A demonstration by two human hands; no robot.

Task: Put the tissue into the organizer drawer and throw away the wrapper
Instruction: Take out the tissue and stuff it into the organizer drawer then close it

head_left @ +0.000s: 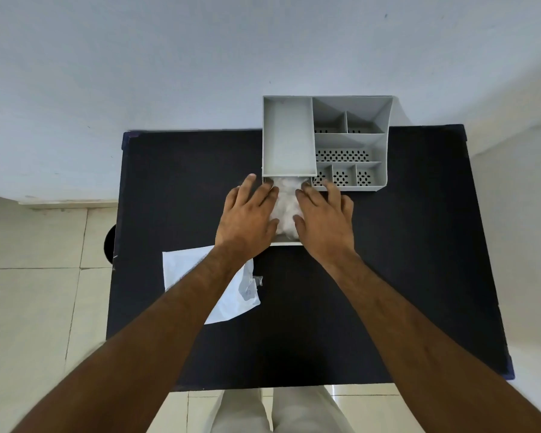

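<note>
Black table (387, 276): tissue (286, 204) is pressed into pulled-out drawer (286, 244) by left hand (247, 220) & right hand (323, 223), fingers flat, nothing gripped. Next, probably: drawer shut, wrapper (231, 295) binned.

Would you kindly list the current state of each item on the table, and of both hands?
Drawer: pulled out of the organizer, open.
Tissue: lying in the drawer, between the hands.
Wrapper: empty, flat on the table, not yet thrown away.
Left hand: fingers spread, beside the tissue.
Right hand: fingers spread, beside the tissue.
</note>
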